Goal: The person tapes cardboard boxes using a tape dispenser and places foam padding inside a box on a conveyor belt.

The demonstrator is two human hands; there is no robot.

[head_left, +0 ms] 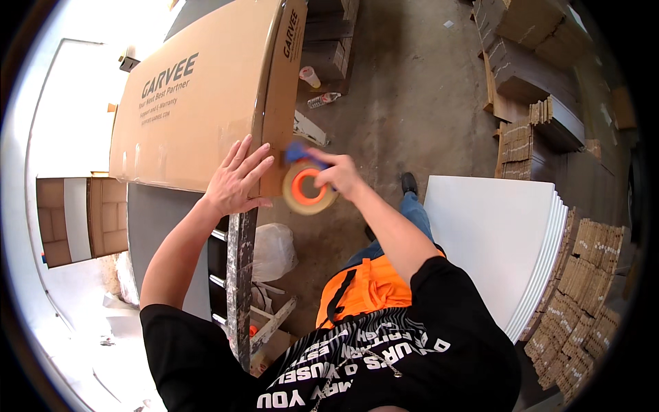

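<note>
A large brown cardboard box (199, 130) lies on a roller conveyor (240, 275) at the upper left, dark print on its top and end. My left hand (237, 180) rests flat on the box's near right corner, its fingers stretched out. In my right hand (338, 175) is a blue tape dispenser (296, 152) with a roll of tape (294, 198) around an orange core. The dispenser's blue head is at the box's right end face, near the corner; it is blurred by motion, and I cannot tell whether tape is stuck there.
White panels (487, 240) are stacked at my right, with bundles of folded cardboard (583, 275) beside them. More cardboard stacks (522, 151) stand farther right. A plastic bottle (324, 100) and a cup (310, 76) are on the floor past the box. A white plastic bag (273, 250) hangs by the conveyor.
</note>
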